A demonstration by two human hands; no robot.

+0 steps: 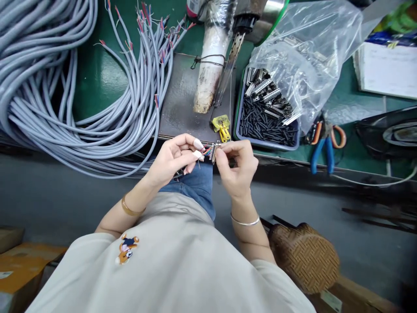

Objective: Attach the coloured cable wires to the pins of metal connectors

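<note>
My left hand [179,157] pinches thin coloured wires [207,151] close to their ends, with white coverings on the thumb and a finger. Between the two hands is a metal connector [213,152] with a row of pins, held at its right side by the thumb and fingers of my right hand [237,165]. The wire ends reach the pins; whether they are joined is too small to tell. Just beyond the hands, a small yellow tool [224,130] lies on a dark plate [182,95] at the bench edge.
Grey cables [130,117] with stripped ends fill the left of the bench [94,82]. A soldering iron [230,69] leans beside a wrapped white tube [211,65]. To the right stand a bin [298,141] of connectors and black sleeves, a plastic bag [312,56] and blue-handled pliers [322,154].
</note>
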